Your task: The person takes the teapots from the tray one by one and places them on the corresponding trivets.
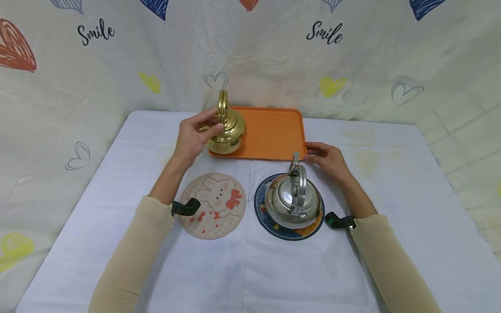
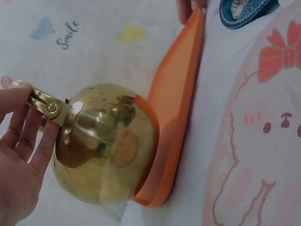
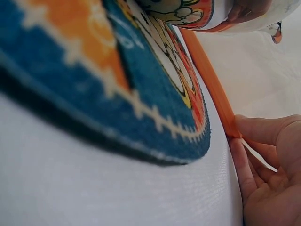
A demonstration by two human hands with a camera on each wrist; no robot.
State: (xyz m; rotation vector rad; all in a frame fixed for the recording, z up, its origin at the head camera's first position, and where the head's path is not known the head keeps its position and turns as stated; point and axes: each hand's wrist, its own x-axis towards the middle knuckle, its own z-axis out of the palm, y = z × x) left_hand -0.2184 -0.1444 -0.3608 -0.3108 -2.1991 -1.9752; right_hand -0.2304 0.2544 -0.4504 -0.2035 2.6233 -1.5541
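My left hand (image 1: 194,135) grips the upright handle of a gold teapot (image 1: 233,132). The pot is at the left end of an orange tray (image 1: 275,134); I cannot tell whether its base touches the tray. In the left wrist view the thumb and fingers close round the handle above the shiny round body (image 2: 103,155). My right hand (image 1: 329,161) is at the tray's right front corner. The right wrist view shows its thumb on top and fingers beneath, pinching the orange rim (image 3: 221,103).
A silver teapot (image 1: 283,198) stands on a round blue mat (image 1: 261,217) in front of the tray, close to the right forearm. To its left lies a round pink rabbit mat (image 1: 213,226). A white cloth covers the table (image 1: 211,278); a patterned curtain (image 1: 270,52) hangs behind.
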